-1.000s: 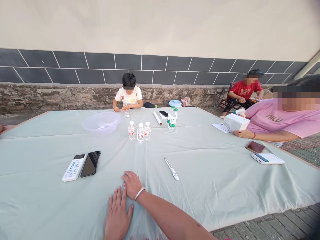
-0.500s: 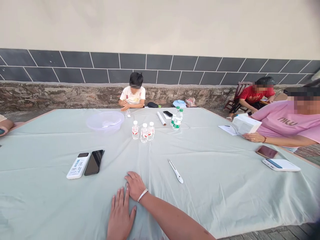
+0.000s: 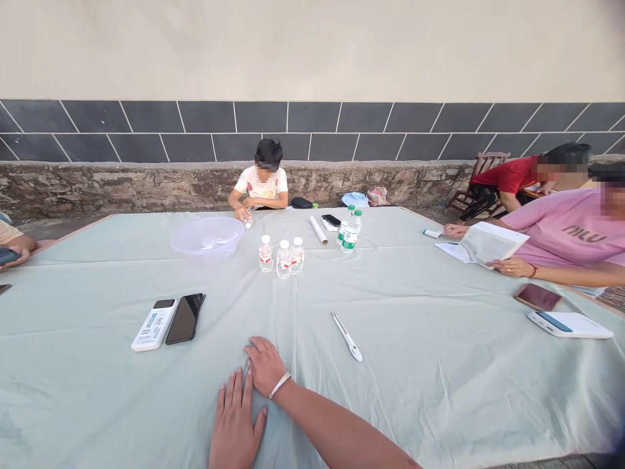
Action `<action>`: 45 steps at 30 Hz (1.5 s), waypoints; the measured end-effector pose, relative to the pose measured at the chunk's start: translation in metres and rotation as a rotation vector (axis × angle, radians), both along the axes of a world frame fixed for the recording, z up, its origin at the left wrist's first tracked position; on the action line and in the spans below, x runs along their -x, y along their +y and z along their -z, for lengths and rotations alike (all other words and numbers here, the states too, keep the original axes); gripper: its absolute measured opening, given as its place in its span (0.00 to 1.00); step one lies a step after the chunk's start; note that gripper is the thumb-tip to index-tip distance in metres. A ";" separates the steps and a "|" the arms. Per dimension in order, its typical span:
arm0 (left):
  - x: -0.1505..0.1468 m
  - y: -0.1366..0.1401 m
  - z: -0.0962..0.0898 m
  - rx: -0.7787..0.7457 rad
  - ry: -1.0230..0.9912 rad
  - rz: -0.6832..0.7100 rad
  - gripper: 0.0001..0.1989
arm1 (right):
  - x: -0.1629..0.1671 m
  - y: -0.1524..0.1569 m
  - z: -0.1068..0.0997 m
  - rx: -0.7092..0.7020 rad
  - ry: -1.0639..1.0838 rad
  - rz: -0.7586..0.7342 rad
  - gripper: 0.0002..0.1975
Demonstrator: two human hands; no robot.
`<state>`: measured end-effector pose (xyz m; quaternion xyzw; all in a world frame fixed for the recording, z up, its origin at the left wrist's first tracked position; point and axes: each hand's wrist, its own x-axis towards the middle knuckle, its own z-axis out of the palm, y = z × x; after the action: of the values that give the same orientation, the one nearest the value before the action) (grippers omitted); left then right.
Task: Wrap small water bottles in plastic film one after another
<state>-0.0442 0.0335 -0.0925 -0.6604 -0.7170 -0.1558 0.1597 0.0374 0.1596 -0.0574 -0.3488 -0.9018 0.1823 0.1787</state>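
Note:
My left hand (image 3: 237,417) lies palm down on the pale green tablecloth (image 3: 420,404), its fingers stretched out. Just beyond its fingertips my right hand (image 3: 265,367) rests on the cloth, a silver bracelet at the wrist, fingers extended and nothing held. Nearest on the right is a slim white pen-like tool (image 3: 347,337). To the left, a white power bank (image 3: 153,326) lies beside a black phone (image 3: 185,318). Three small water bottles (image 3: 284,260) with white caps stand upright farther out.
Behind the bottles are a translucent basin (image 3: 208,238), a paper roll (image 3: 318,230) and two green-capped bottles (image 3: 350,233). A person opposite holds a small bottle (image 3: 249,222). At right, a person in pink holds a white box-like object (image 3: 493,242) near a phone (image 3: 538,296) and white device (image 3: 570,324).
My hands stay put while the view shifts slightly. The person opposite has tilted the small bottle. The person in pink now reaches to a small white item; the one in red leans farther right.

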 end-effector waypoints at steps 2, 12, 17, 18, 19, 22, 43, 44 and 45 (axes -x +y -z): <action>0.000 0.000 -0.001 -0.017 0.014 0.002 0.32 | 0.000 0.000 -0.001 0.002 -0.017 -0.001 0.17; 0.000 0.000 -0.008 -0.036 0.066 0.003 0.39 | 0.000 -0.002 -0.005 0.028 0.007 -0.001 0.17; -0.001 0.001 -0.007 -0.071 0.087 -0.003 0.39 | -0.001 -0.001 -0.006 0.024 -0.017 -0.006 0.18; -0.001 0.002 -0.007 -0.073 0.094 -0.005 0.39 | -0.001 -0.001 -0.006 0.024 -0.026 -0.007 0.18; -0.001 0.002 -0.007 -0.074 0.100 -0.005 0.39 | -0.002 0.000 -0.006 0.023 -0.032 -0.008 0.18; -0.001 0.002 -0.008 -0.072 0.106 -0.003 0.40 | -0.001 -0.001 -0.007 0.022 -0.033 -0.004 0.18; 0.000 0.002 -0.001 -0.071 0.071 -0.001 0.38 | 0.000 -0.001 -0.005 0.035 -0.025 0.009 0.17; 0.000 0.002 0.000 -0.070 0.075 -0.005 0.38 | 0.000 -0.001 -0.005 0.038 -0.029 0.005 0.18; 0.000 0.002 0.000 -0.069 0.079 -0.007 0.38 | 0.000 -0.001 -0.006 0.040 -0.035 0.001 0.18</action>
<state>-0.0442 0.0354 -0.0925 -0.6577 -0.7066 -0.1536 0.2111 0.0379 0.1590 -0.0514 -0.3559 -0.9007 0.1942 0.1561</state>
